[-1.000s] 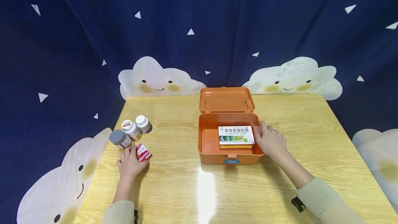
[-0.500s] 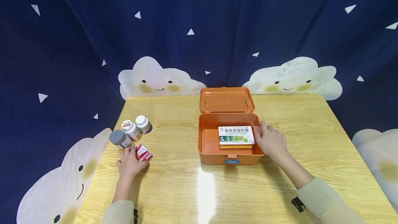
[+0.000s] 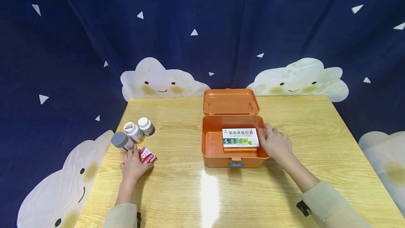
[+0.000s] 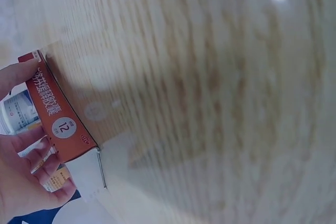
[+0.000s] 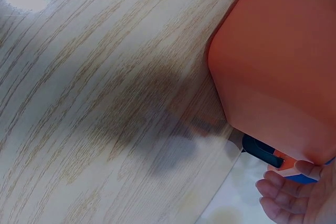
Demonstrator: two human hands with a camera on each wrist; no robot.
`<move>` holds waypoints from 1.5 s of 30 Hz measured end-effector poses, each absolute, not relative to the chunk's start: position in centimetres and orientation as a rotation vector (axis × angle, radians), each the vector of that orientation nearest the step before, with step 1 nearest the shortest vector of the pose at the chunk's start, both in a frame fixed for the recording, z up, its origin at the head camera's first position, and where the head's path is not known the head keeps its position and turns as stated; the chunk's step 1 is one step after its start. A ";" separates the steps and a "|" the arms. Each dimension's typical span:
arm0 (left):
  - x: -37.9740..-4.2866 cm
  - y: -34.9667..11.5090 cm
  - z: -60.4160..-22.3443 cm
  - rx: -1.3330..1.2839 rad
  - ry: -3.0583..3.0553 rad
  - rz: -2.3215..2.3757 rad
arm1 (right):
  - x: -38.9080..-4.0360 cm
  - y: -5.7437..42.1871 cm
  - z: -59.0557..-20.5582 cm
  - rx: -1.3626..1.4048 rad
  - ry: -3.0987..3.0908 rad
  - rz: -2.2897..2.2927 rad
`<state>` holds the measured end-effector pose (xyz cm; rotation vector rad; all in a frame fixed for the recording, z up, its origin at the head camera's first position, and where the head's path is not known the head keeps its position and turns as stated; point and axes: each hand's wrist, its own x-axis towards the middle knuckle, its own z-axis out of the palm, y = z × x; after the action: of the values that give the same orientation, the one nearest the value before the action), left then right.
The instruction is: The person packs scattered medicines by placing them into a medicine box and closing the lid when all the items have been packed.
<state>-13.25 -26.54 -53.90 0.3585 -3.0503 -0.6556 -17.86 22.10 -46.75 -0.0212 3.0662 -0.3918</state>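
Observation:
My left hand (image 3: 133, 166) grips a small red and white medicine box (image 3: 147, 154) on the left of the table. In the left wrist view, the thumb lies at one end of this medicine box (image 4: 60, 111) and the fingers are along its side. My right hand (image 3: 276, 144) holds the right rim of an orange storage box (image 3: 218, 161), whose lid (image 3: 231, 101) is swung back. Inside, on the right, a white and green medicine box (image 3: 240, 138) lies on top of a yellow-orange one (image 3: 240, 150). The right wrist view shows curled fingers (image 5: 281, 195) beside the orange wall.
Just beyond my left hand stand a grey-capped bottle (image 3: 121, 140), a white bottle with a yellow label (image 3: 134, 132) and a smaller white-capped bottle (image 3: 146, 126). Behind the wooden table (image 3: 180, 192) hangs a dark blue curtain (image 3: 177, 17) with cloud prints.
My left hand and the red and white medicine box have shifted very slightly to the right. My right hand and the orange storage box have stayed in place.

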 end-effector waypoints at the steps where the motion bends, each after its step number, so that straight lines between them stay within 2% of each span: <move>1: -13.3 -26.5 -53.9 0.353 -3.049 -0.651 | -17.9 22.1 -46.7 -0.021 3.066 -0.391; 45: -15.4 -23.1 -52.2 0.267 -2.977 -0.691 | -17.8 21.9 -46.7 -0.022 3.091 -0.397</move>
<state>-15.38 -23.06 -52.22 0.2670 -2.9767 -0.6910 -17.77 21.87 -46.72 -0.0224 3.0907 -0.3965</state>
